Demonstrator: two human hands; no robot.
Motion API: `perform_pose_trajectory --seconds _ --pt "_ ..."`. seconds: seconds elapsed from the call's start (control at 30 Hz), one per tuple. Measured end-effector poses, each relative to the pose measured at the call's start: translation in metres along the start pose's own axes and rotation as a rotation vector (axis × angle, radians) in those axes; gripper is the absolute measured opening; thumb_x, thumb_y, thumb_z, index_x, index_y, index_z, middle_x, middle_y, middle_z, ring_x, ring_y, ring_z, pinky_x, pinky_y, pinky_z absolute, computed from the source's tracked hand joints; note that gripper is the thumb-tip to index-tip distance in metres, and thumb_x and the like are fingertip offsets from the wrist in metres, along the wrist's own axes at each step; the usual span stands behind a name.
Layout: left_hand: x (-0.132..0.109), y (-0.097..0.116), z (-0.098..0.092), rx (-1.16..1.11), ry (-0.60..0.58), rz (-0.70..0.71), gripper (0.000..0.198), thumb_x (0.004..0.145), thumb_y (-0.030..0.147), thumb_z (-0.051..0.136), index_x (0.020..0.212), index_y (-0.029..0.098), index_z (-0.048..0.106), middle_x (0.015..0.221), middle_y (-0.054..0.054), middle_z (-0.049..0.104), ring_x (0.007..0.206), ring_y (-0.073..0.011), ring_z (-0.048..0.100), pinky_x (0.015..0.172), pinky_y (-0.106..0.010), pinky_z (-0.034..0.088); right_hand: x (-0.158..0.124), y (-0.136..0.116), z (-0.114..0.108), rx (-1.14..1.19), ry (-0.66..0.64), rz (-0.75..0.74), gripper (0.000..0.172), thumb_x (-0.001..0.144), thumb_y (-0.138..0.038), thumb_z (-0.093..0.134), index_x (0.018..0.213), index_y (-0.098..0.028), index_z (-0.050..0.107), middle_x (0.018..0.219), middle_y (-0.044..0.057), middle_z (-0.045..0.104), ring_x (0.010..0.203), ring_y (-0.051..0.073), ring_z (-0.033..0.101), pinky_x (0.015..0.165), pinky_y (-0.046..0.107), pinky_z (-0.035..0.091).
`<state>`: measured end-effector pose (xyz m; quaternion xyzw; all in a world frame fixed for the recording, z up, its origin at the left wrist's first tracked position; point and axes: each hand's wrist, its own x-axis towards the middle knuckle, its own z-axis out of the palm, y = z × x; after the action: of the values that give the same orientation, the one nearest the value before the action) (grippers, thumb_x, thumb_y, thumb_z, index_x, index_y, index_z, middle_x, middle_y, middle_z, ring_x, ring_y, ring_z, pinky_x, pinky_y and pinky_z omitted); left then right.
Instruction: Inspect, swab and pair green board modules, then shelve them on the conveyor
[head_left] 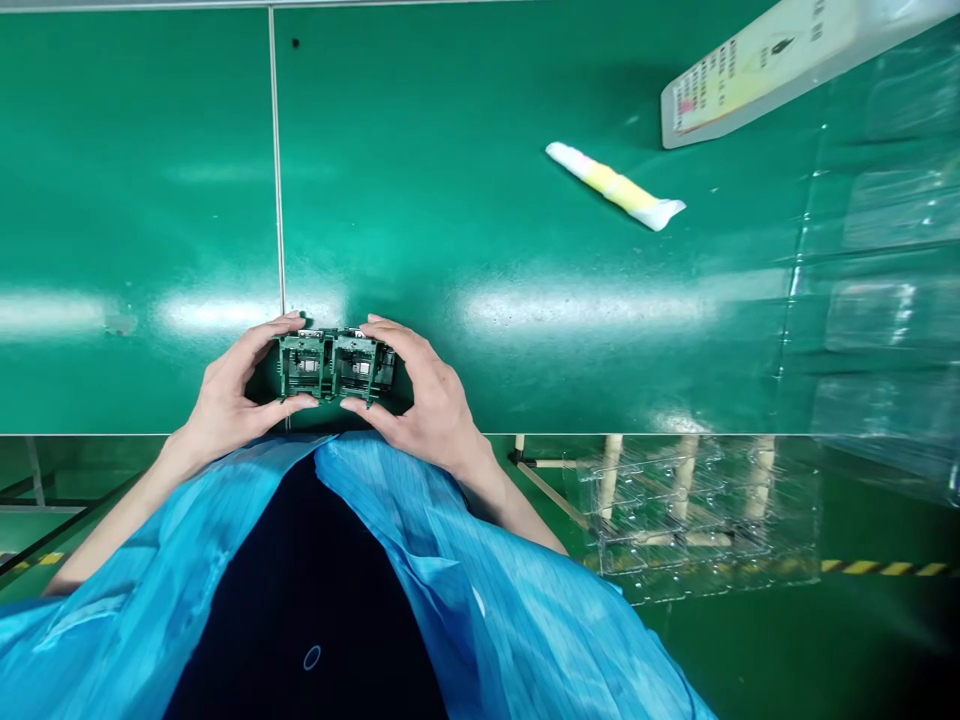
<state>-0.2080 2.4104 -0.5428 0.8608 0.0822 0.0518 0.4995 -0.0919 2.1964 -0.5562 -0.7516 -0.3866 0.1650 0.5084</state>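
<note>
Two dark green, frame-like parts with open middles sit side by side near the front edge of the green table. My left hand (241,385) grips the left green part (304,367) between thumb and fingers. Around the right green part (358,368) my right hand (424,395) is closed in the same way, thumb at the near side and fingers at the far side. The two parts appear to touch at their inner sides. Whether they rest on the table or are held just above it, I cannot tell.
A yellow-and-white wrapped stick (615,185) lies farther back on the green table (450,200). At the back right is a labelled white plastic container (780,75). Clear plastic trays (892,310) line the right end, and more clear trays (697,510) sit below the table edge.
</note>
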Motion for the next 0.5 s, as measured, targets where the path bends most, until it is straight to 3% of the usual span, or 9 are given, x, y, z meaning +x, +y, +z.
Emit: perform_pose_trajectory --seconds 0.2,0.33,0.43,0.5 --pt "-0.002 0.001 -0.005 0.074 -0.031 -0.057 0.074 0.077 0.04 0.085 0.141 0.026 0.051 0.142 -0.014 0.062 0.136 -0.0339 0.056 0.12 -0.055 0.043 0.001 0.001 0.0 -0.023 -0.002 -0.002 0.064 0.091 -0.046 0.07 0.143 -0.02 0.044 0.147 0.016 0.057 0.143 0.029 0.05 0.119 0.053 0.043" --pt "-0.009 -0.003 -0.009 0.082 -0.003 -0.058 0.094 0.071 0.041 0.089 0.151 0.034 0.041 0.144 -0.012 0.061 0.135 -0.0371 0.057 0.116 -0.063 0.043 -0.007 -0.006 -0.007 -0.081 -0.035 0.007 0.089 0.086 -0.054 0.074 0.154 -0.015 0.031 0.157 0.021 0.045 0.151 0.03 0.037 0.123 0.053 0.039" --pt "-0.014 -0.008 -0.013 0.055 0.038 -0.087 0.105 0.06 0.05 0.093 0.151 0.046 0.039 0.147 -0.005 0.059 0.137 -0.0406 0.055 0.119 -0.069 0.036 -0.013 -0.005 -0.029 -0.15 -0.045 0.021 0.103 0.082 -0.065 0.073 0.159 -0.019 0.022 0.161 0.019 0.039 0.153 0.031 0.033 0.123 0.055 0.038" --pt "-0.017 -0.009 -0.016 0.036 0.048 -0.11 0.11 0.054 0.055 0.094 0.149 0.05 0.04 0.15 -0.001 0.057 0.138 -0.0431 0.052 0.121 -0.072 0.031 -0.009 0.006 -0.056 -0.238 0.039 0.01 0.089 0.088 -0.066 0.065 0.157 -0.022 0.028 0.16 0.016 0.042 0.151 0.03 0.037 0.123 0.055 0.038"
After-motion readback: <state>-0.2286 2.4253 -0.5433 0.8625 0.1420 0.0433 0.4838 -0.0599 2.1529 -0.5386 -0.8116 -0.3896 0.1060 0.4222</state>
